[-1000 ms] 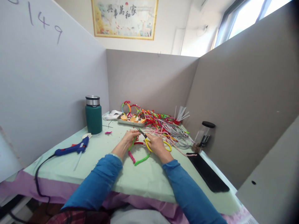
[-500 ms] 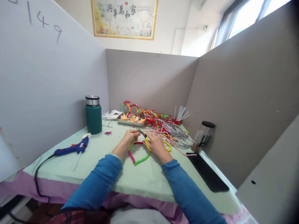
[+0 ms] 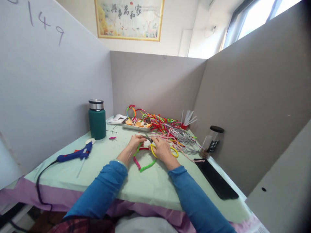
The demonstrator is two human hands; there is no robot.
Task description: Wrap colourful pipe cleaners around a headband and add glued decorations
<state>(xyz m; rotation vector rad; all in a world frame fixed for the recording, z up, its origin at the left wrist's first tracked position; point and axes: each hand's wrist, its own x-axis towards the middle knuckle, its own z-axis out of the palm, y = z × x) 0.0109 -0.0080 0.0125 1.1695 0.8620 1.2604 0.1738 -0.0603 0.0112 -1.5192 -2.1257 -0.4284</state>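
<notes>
A fuzzy ring of green, pink and red pipe cleaner hangs or lies over the table, below and between my hands. My left hand pinches the upper left part of this ring. In my right hand are the yellow-handled scissors, gripped near the pivot with the handle loops sticking out beside the fingers. The scissor blades point up and left, towards my left fingertips, and look slightly parted. Whatever lies between the blades is too small to tell.
A blue glue gun and a green bottle stand on the left. Behind my hands are a metal tray and heaped pipe cleaners. At right, a black phone-like slab lies near a black-lidded jar.
The scissor blades have shifted slightly and look more parted near my left fingertips. Both hands stay almost in the same place.
</notes>
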